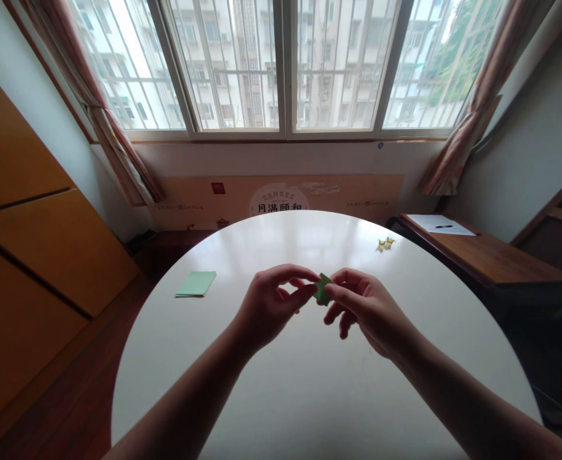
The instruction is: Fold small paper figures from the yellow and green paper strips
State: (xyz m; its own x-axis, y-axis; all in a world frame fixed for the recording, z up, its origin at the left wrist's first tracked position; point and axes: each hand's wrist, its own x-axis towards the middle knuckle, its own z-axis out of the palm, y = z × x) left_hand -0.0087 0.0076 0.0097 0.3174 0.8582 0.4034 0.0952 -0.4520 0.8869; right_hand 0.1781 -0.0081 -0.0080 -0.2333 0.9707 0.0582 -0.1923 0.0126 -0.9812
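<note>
A small folded piece of green paper (322, 291) is held up over the white round table (281, 396). My left hand (277, 300) pinches its left side between thumb and forefinger. From the right, my right hand (360, 300) grips the same paper with thumb and forefinger, its other fingers loosely curled below. The fingertips cover part of the paper, so its full folded shape cannot be made out. A stack of light green square paper (196, 283) lies on the table to the left of my hands.
Small yellowish folded figures (385, 243) stand near the table's far right edge. Beyond, a wooden side table (492, 255) carries a white sheet (439, 225) with a black pen (444, 226). Orange-brown cabinets (32, 255) stand at the left, and a printed board (329, 198) leans under the window.
</note>
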